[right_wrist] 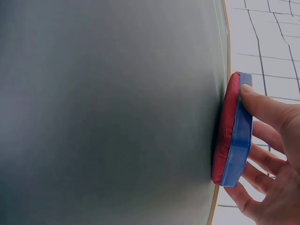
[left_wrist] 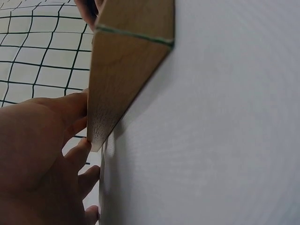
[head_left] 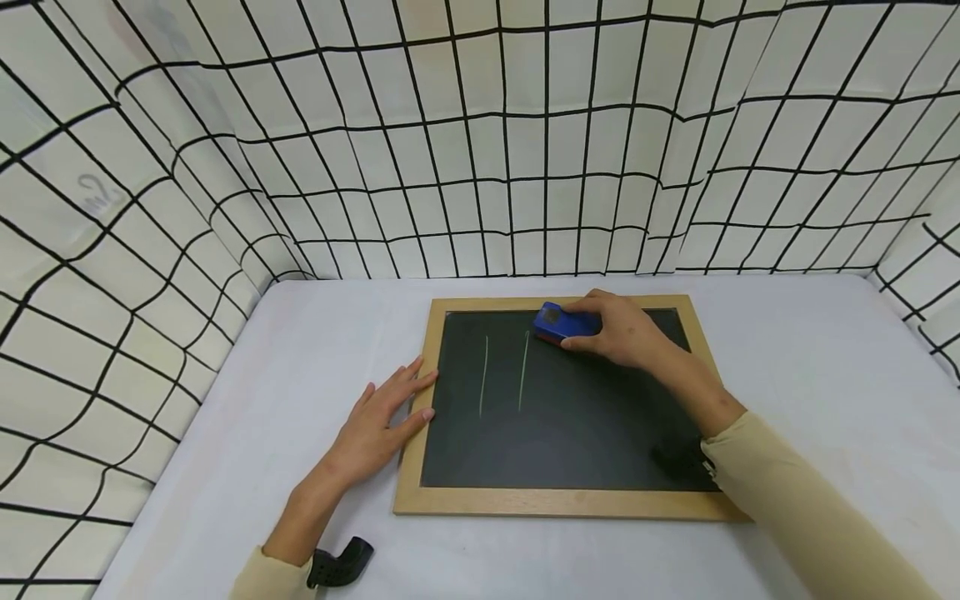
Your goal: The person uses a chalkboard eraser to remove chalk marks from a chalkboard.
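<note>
A chalkboard (head_left: 570, 425) in a light wooden frame (head_left: 525, 502) lies on the white-covered table. Two thin, nearly upright chalk lines mark its left half. My right hand (head_left: 626, 332) grips a blue chalkboard eraser (right_wrist: 239, 140) between thumb and fingers, near the board's top edge, just right of the second line. In the right wrist view the eraser's red pad (right_wrist: 226, 131) faces the board. My left hand (head_left: 378, 429) rests on the frame's left side with fingers spread; the left wrist view shows its fingertips along the wooden edge (left_wrist: 124, 70).
A black wire grid (head_left: 510, 183) over white sheeting rises behind the table and along both sides. White cloth (head_left: 300, 358) surrounds the board. A black strap device (head_left: 341, 562) sits on the left wrist.
</note>
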Motion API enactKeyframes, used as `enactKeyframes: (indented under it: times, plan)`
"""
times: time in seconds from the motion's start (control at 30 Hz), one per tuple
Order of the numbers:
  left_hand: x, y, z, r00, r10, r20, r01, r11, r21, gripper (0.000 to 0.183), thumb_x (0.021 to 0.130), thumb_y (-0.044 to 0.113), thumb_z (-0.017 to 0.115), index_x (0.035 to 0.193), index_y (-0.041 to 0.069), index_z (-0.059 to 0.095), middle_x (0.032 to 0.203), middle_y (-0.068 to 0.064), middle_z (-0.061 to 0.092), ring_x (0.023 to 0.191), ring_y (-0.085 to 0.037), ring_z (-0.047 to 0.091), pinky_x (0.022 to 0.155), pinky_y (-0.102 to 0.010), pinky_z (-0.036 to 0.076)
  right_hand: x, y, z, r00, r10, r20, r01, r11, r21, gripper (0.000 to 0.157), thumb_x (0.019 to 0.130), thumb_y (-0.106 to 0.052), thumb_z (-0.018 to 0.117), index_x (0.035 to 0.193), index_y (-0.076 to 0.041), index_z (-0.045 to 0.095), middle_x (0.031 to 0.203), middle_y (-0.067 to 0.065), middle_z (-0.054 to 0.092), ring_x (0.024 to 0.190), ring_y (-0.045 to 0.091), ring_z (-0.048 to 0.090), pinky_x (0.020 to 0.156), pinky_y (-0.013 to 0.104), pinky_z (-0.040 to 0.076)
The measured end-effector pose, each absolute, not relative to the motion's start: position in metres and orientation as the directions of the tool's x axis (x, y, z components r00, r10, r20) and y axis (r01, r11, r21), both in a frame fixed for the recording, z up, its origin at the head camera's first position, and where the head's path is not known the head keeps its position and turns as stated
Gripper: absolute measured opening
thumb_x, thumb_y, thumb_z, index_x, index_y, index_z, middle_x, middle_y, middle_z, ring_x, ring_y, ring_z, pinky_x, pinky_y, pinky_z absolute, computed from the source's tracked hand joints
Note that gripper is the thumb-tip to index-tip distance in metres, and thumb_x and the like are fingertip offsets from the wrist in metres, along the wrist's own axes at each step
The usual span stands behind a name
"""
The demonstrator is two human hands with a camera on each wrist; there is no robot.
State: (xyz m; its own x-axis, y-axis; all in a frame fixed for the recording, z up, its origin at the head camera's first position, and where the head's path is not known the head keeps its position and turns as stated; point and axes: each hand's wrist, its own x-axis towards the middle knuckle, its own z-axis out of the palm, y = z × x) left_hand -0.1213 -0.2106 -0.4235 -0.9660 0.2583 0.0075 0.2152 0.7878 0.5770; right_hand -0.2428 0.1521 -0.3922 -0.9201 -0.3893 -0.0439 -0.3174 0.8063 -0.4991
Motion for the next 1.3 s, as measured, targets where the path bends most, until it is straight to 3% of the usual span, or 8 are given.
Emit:
enactKeyframes:
  times: [0.97,1.3]
  plan:
    - [-0.121,-0.21,-0.421,-0.964,0.265,0.013,0.224,0.785,0.577,0.058,0.104,0.034,0.064,0.157,0.021,0.048,0.173,-0.01,0.03,0.16,-0.041,0.026,0.125,-0.074,0.008,-0.237,0.129,-0.391,-0.904,-0.427,0.03,-0.383,0.776,-0.502,0.058,0.09,-0.037,0.083,0.141,-0.016,0.067,0.14,0.011,0.068,0.121,0.032,0.064,0.104,0.05,0.052]
    - [-0.12,-0.21,-0.422,-0.964,0.265,0.015,0.223,0.778,0.587,0.057,0.104,0.035,0.064,0.157,0.021,0.048,0.173,-0.011,0.03,0.16,-0.042,0.025,0.125,-0.075,0.007,-0.228,0.122,-0.393,-0.884,-0.467,-0.006,-0.402,0.768,-0.499,0.055,0.092,-0.037,0.081,0.142,-0.02,0.066,0.142,0.009,0.065,0.125,0.031,0.064,0.105,0.049,0.054]
